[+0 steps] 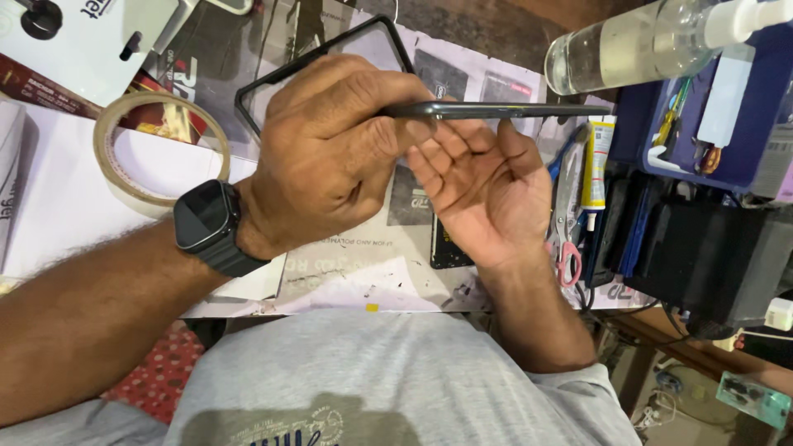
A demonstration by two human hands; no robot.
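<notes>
My left hand (330,149), with a dark smartwatch (206,225) on its wrist, pinches one end of a thin dark phone (512,109) that is held edge-on and level above the table. My right hand (487,186) lies palm up just beneath the phone, fingers apart, with the fingertips at its underside. A black phone case frame (368,35) lies on the paper behind my left hand, partly hidden by it. A small dark flat part (450,248) lies on the table under my right hand.
A roll of beige tape (107,140) lies at the left. At the right are a clear spray bottle (628,41), a blue tool tray (743,132), a glue tube (596,165), pink-handled scissors (566,244) and a black box (710,256). Printed paper (372,272) covers the table.
</notes>
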